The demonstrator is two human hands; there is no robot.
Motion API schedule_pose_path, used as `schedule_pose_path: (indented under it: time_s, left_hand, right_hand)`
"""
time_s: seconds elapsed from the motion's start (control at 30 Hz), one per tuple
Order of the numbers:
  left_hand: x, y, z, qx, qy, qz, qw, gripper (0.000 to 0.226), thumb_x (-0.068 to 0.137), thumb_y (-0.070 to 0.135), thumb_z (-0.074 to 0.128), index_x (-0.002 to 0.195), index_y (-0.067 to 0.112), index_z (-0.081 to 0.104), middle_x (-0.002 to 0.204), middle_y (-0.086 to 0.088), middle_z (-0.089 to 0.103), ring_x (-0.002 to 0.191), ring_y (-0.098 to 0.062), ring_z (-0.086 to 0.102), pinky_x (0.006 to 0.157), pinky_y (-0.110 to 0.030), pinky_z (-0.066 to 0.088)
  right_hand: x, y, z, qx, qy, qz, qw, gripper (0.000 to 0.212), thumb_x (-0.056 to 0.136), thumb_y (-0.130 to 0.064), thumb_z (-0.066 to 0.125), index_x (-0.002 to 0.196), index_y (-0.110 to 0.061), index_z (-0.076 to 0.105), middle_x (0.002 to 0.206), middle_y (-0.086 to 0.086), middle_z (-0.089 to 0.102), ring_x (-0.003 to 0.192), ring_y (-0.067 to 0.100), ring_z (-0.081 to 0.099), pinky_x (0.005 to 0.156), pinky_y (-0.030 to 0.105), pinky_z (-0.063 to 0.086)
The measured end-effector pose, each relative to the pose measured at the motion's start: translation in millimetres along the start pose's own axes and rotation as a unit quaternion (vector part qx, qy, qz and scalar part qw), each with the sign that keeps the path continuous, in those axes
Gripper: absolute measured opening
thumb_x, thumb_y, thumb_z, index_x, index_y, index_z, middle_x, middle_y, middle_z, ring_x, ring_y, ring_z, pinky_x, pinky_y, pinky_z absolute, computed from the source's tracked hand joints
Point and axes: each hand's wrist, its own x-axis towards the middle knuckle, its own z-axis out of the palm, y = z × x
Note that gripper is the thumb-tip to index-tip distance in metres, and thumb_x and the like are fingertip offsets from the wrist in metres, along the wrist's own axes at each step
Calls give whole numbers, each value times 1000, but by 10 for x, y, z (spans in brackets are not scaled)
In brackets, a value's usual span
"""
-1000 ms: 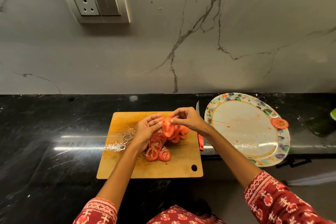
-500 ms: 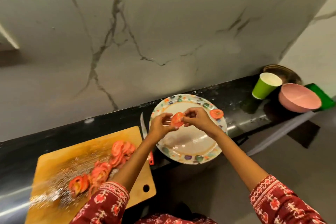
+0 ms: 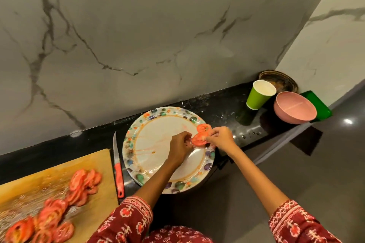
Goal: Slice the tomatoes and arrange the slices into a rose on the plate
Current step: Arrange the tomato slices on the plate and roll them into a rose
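Pinching one tomato slice [image 3: 199,138] between left hand [image 3: 180,145] and right hand [image 3: 220,137], the person is lowering it beside the placed slice [image 3: 204,128] on the plate [image 3: 138,163] rim, where overlapping slightly should help.

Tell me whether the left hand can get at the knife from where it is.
Probably yes: the knife lies uncovered between board and plate, but the left hand must release the tomato slice first.

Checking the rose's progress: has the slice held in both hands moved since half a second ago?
Yes. The held slice has shifted from over the plate's middle toward its right rim, beside the slice already lying there.
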Motion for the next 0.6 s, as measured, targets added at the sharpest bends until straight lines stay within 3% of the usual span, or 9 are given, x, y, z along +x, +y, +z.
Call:
schedule_pose_path:
  time_s: [0.17, 0.3, 0.43, 0.6]
  left_hand:
    - [18, 28, 111, -3, 24, -5, 1000, 30, 80, 14, 69, 108, 3, 64, 100, -12, 68, 81, -10, 56, 74, -11, 44]
    - [16, 30, 120, 4, 27, -8, 1000, 32, 78, 11, 71, 109, 3, 64, 101, -13, 68, 82, -11, 57, 78, -15, 46]
    - [5, 39, 127, 5, 30, -10, 999, 33, 79, 13, 71, 109, 3, 64, 101, -12, 68, 84, -14, 60, 80, -17, 47]
    - [2, 20, 159, 30, 39, -3, 999, 32, 80, 17, 70, 110, 8, 64, 101, -9, 69, 81, -11, 59, 78, -18, 47]
  right_hand:
    - [143, 14, -105, -46, 60, -35, 997, 19, 81, -25, 70, 75, -7, 66, 65, 2, 62, 61, 11, 55, 59, 26, 44]
    - [347, -54, -101, -37, 20, -23, 999, 23, 79, -21, 74, 91, -4, 64, 73, 7, 64, 70, 18, 59, 71, 32, 50]
    - [439, -115, -44, -59, 6, -24, 998, 10, 77, -7, 72, 84, -1, 68, 81, 13, 69, 83, 22, 65, 71, 28, 48]
    - [465, -165, -180, -28, 40, -62, 997, 4, 77, -5, 72, 81, -6, 70, 75, 11, 69, 71, 18, 64, 67, 27, 52]
